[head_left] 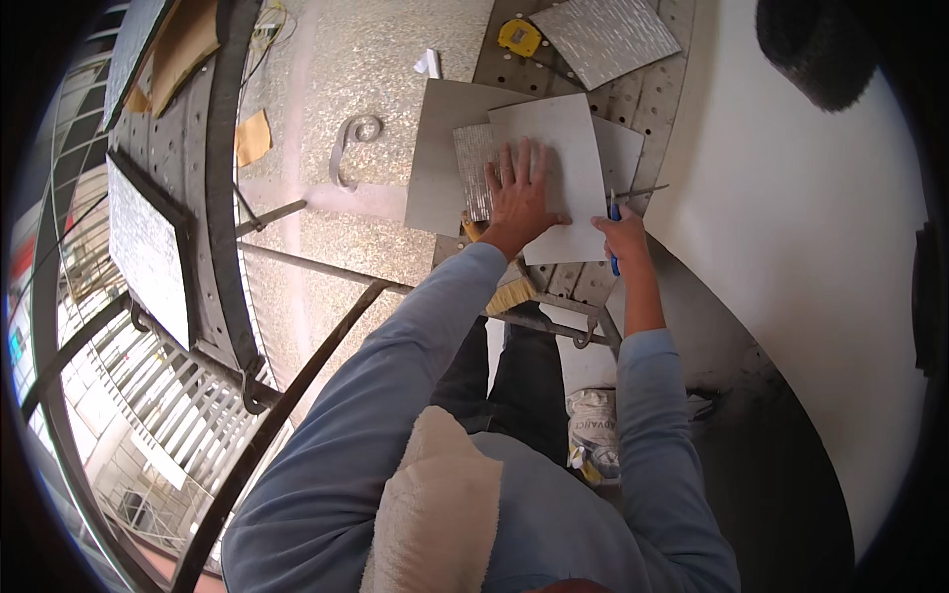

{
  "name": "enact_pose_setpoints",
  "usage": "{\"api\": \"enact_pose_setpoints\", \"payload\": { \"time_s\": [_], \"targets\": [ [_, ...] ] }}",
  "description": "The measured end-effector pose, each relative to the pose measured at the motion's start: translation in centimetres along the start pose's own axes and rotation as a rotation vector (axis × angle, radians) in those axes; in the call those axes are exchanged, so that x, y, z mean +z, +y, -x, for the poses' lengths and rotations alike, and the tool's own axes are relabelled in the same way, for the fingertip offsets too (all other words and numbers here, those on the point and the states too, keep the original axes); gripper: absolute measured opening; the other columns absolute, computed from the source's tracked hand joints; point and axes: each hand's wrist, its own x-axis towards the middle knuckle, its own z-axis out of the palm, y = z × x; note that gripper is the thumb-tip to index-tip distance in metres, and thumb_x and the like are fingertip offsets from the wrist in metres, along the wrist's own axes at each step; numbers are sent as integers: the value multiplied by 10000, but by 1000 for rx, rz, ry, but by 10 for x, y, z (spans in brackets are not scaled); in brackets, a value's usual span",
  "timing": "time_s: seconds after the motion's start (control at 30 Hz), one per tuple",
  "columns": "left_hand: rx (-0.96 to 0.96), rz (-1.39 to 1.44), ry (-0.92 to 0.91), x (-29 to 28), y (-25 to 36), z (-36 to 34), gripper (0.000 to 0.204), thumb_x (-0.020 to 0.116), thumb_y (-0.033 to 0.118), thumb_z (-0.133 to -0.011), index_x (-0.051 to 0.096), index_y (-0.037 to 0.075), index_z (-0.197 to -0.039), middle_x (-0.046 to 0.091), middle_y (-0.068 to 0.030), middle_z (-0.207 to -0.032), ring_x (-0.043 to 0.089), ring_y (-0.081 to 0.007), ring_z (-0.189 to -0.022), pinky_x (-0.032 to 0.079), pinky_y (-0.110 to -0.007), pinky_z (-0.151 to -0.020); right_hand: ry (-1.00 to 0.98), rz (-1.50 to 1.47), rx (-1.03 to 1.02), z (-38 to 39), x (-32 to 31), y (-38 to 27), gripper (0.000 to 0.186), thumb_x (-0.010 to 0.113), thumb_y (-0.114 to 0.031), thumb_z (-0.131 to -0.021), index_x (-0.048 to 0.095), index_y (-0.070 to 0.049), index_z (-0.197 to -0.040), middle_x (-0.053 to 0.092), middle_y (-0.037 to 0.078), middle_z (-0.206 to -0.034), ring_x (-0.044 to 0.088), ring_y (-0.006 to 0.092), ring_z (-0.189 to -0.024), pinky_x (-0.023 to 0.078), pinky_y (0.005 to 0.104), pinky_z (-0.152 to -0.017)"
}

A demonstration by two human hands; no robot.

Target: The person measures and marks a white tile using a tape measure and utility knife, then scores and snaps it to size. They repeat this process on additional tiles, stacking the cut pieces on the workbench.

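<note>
My left hand (518, 196) lies flat with fingers spread, pressing on a pale grey sheet (568, 128) and reaching over its left edge. Under that edge shows a silver foil-faced strip (473, 173), and a larger grey sheet (435, 148) lies beneath. At the sheet's right edge, my right hand (623, 237) is closed around a blue-handled knife (615, 211), partly hidden by the fingers. A thin dark rod or blade (647, 189) sticks out beside it; I cannot tell whether it is part of the tool. Below my left wrist is a wide brush (512, 295) with pale bristles.
The sheets rest on a perforated metal plank (647, 99) with a yellow tape measure (519, 38) and a foil-faced panel (608, 40). Metal rails (316, 265) cross at left, near another plank (222, 198). A curved white wall (791, 217) borders the right.
</note>
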Motion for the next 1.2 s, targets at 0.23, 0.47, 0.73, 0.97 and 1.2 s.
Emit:
{"api": "enact_pose_setpoints", "payload": {
  "time_s": [0.23, 0.47, 0.73, 0.97, 1.2],
  "targets": [
    [-161, -64, 29, -33, -67, -27, 1403, 920, 629, -607, 142, 122, -1659, 127, -211, -1710, 42, -493, -1572, 111, -711, -1217, 117, -12, -134, 32, -17, -9, 267, 750, -103, -859, 501, -29, -795, 487, 28, -586, 475, 125, -432, 380, 323, -394],
    [304, -422, -95, -58, -53, -72, 1369, 988, 445, -586, 177, 170, -1654, 220, -188, -1688, 150, -487, -1558, 211, -695, -1200, 369, -193, -140, 78, -53, 29, 268, 754, -128, -893, 507, -61, -815, 470, 4, -598, 429, 113, -428, 361, 317, -394],
    [190, -451, -350, -58, -21, -117, 1130, 935, 425, -673, 355, 139, -1599, 594, -158, -1437, 558, -407, -1313, 433, -567, -1074, 596, -544, 33, 179, -42, 115, 154, 743, -109, -908, 595, -68, -923, 510, -35, -638, 440, 64, -441, 353, 263, -392],
    [-259, 675, -578, -97, -71, -113, 489, 756, 291, -953, 614, 51, -1354, 722, -95, -1140, 702, -236, -973, 548, -387, -868, 558, -654, 155, 221, -25, 178, 276, 757, -130, -908, 609, -41, -1124, 526, -30, -676, 429, 53, -447, 357, 243, -395],
    [-756, 1530, -264, -25, -68, 12, 303, 657, 124, -1021, 525, 86, -1291, 626, -82, -1190, 642, -289, -1068, 557, -470, -950, 491, -674, 139, 198, -15, 188, 236, 741, -111, -906, 614, -62, -1099, 561, -23, -752, 427, 50, -455, 350, 233, -388]
  ]
}}
